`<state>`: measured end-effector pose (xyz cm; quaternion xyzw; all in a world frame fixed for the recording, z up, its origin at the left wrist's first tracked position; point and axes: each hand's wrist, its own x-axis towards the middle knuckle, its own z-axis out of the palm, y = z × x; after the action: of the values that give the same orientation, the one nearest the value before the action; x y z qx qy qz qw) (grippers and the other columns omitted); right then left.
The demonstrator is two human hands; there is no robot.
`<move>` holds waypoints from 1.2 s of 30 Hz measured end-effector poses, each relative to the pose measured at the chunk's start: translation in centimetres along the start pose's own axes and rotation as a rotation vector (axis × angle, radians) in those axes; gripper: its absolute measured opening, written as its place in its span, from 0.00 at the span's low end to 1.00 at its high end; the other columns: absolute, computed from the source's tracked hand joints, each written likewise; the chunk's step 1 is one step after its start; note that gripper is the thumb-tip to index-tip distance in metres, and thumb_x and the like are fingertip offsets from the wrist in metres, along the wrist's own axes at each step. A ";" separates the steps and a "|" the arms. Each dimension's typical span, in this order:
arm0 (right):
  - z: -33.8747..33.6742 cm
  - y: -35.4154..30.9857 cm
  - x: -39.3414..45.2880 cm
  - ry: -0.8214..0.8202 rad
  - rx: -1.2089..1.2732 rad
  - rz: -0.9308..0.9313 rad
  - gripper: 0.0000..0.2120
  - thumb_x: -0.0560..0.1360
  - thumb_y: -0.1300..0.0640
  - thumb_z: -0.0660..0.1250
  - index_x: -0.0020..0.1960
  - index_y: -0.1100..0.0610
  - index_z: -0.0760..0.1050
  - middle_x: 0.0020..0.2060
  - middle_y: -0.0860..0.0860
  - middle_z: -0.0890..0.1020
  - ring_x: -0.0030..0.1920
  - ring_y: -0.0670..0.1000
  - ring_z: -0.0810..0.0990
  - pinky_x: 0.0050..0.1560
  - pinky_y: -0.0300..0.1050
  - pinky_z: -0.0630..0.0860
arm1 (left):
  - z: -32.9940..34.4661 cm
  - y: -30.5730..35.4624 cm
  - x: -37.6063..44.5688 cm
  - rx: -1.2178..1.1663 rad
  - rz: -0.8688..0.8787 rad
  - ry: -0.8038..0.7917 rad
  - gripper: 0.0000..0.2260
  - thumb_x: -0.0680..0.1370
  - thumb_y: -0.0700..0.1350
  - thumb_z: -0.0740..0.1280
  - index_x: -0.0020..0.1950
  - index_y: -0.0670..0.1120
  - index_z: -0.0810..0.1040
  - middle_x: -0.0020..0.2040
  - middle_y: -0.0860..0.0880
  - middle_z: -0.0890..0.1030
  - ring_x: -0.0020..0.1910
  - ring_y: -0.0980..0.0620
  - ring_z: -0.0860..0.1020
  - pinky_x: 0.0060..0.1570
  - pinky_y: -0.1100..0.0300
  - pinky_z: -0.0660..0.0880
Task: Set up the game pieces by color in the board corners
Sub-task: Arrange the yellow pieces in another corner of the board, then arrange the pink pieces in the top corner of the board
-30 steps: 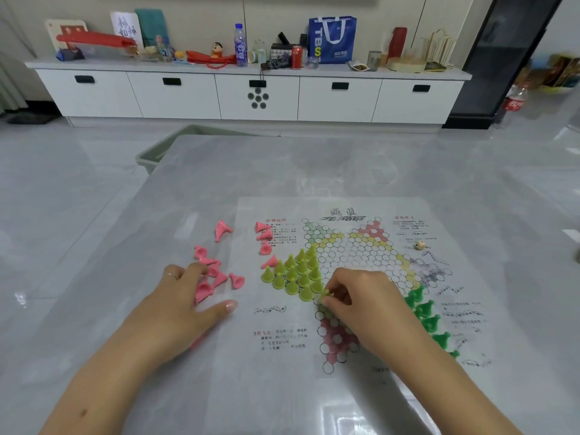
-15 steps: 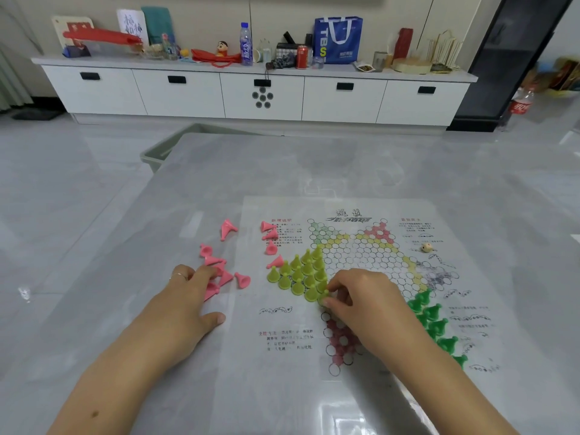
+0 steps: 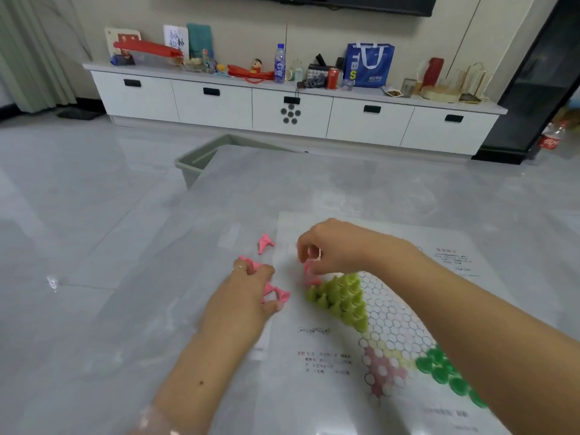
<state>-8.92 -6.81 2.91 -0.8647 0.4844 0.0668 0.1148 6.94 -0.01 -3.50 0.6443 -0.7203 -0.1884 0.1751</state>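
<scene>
A paper game board (image 3: pixel 392 312) with a hexagon grid lies on the grey table. Yellow-green pieces (image 3: pixel 340 298) fill its left corner in a triangle. Dark green pieces (image 3: pixel 445 373) fill the near right corner. The pink corner (image 3: pixel 381 372) at the near edge holds no pieces. Loose pink pieces (image 3: pixel 266 243) lie left of the board. My right hand (image 3: pixel 332 246) reaches across and pinches a pink piece (image 3: pixel 310 257) near the board's left margin. My left hand (image 3: pixel 241 296) lies over the pink pile, fingers curled among the pieces; whether it holds one I cannot tell.
A grey-green bin (image 3: pixel 201 158) stands past the table's far left edge. Behind it a long white cabinet (image 3: pixel 292 111) carries bottles, a blue bag and clutter. A red-labelled bottle (image 3: pixel 550 138) stands on the floor at the right.
My right hand left the yellow-green triangle and moved up-left to the pink pieces by the board's margin, pinching one. The view tilted and shifted. My left hand stays on the pink pile.
</scene>
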 end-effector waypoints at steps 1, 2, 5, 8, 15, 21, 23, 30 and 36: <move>0.1 0.1 1.0 -0.070 -0.024 -0.010 0.14 0.70 0.56 0.68 0.56 0.52 0.74 0.44 0.46 0.72 0.46 0.48 0.70 0.44 0.41 0.66 | 0.2 -0.1 0.1 0.007 -0.004 0.013 0.14 0.77 0.54 0.62 0.59 0.51 0.70 0.54 0.53 0.62 0.40 0.57 0.68 0.40 0.65 0.64; 0.2 0.2 1.7 -0.138 -0.046 -0.017 0.17 0.69 0.54 0.70 0.57 0.51 0.73 0.45 0.46 0.71 0.46 0.48 0.70 0.45 0.42 0.67 | 0.4 -0.3 0.3 0.002 -0.009 0.031 0.13 0.77 0.54 0.62 0.58 0.50 0.71 0.54 0.53 0.62 0.38 0.55 0.70 0.41 0.63 0.68; 0.3 0.2 2.9 -0.269 -0.105 -0.037 0.22 0.67 0.53 0.72 0.59 0.50 0.71 0.47 0.48 0.71 0.48 0.49 0.71 0.47 0.43 0.70 | 0.8 -0.8 1.0 -0.079 -0.039 0.082 0.08 0.78 0.50 0.63 0.53 0.47 0.74 0.54 0.51 0.67 0.37 0.48 0.78 0.42 0.53 0.77; 0.7 0.2 3.6 -0.265 -0.109 -0.040 0.20 0.67 0.57 0.72 0.57 0.51 0.71 0.46 0.49 0.72 0.49 0.52 0.75 0.47 0.48 0.74 | 1.1 -1.1 1.6 -0.122 -0.056 0.115 0.09 0.78 0.45 0.61 0.57 0.48 0.75 0.55 0.49 0.69 0.41 0.47 0.79 0.41 0.52 0.78; 1.9 0.2 3.6 -0.125 -0.089 -0.056 0.09 0.70 0.63 0.63 0.49 0.57 0.75 0.42 0.49 0.68 0.43 0.50 0.70 0.44 0.43 0.70 | 2.7 0.2 1.2 0.244 -0.045 0.330 0.12 0.72 0.45 0.68 0.55 0.45 0.77 0.49 0.41 0.80 0.36 0.44 0.79 0.28 0.58 0.71; 2.8 -0.3 3.1 0.013 0.009 -0.014 0.06 0.71 0.61 0.62 0.47 0.58 0.74 0.45 0.50 0.67 0.44 0.51 0.69 0.42 0.42 0.65 | 4.2 0.1 1.7 0.285 0.022 0.365 0.15 0.58 0.48 0.80 0.37 0.42 0.81 0.30 0.40 0.81 0.15 0.48 0.72 0.16 0.70 0.61; 2.8 -0.5 2.9 0.052 0.088 0.005 0.06 0.71 0.60 0.64 0.47 0.58 0.75 0.44 0.50 0.69 0.44 0.50 0.69 0.43 0.41 0.67 | 3.9 0.2 1.6 0.274 0.011 0.381 0.14 0.59 0.49 0.79 0.37 0.43 0.82 0.31 0.42 0.81 0.14 0.49 0.71 0.17 0.71 0.60; 0.2 -1.1 -0.2 0.244 0.670 0.132 0.03 0.69 0.65 0.65 0.41 0.60 0.76 0.37 0.50 0.80 0.40 0.54 0.82 0.41 0.40 0.78 | 0.8 1.0 1.7 -0.579 -0.232 0.465 0.16 0.79 0.47 0.59 0.33 0.44 0.73 0.27 0.50 0.71 0.29 0.47 0.72 0.30 0.59 0.70; -0.3 -3.7 -5.0 0.399 0.935 0.134 0.03 0.70 0.60 0.68 0.40 0.53 0.76 0.38 0.55 0.83 0.38 0.52 0.80 0.36 0.44 0.74 | -1.4 1.6 1.3 -2.190 -0.603 0.011 0.15 0.80 0.46 0.56 0.32 0.45 0.65 0.21 0.51 0.68 0.13 0.57 0.58 0.14 0.71 0.53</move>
<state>-8.40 -0.92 4.78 -0.6838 0.5295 -0.3161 0.3900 6.09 -1.19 -1.44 0.2926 0.0169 -0.7484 0.5950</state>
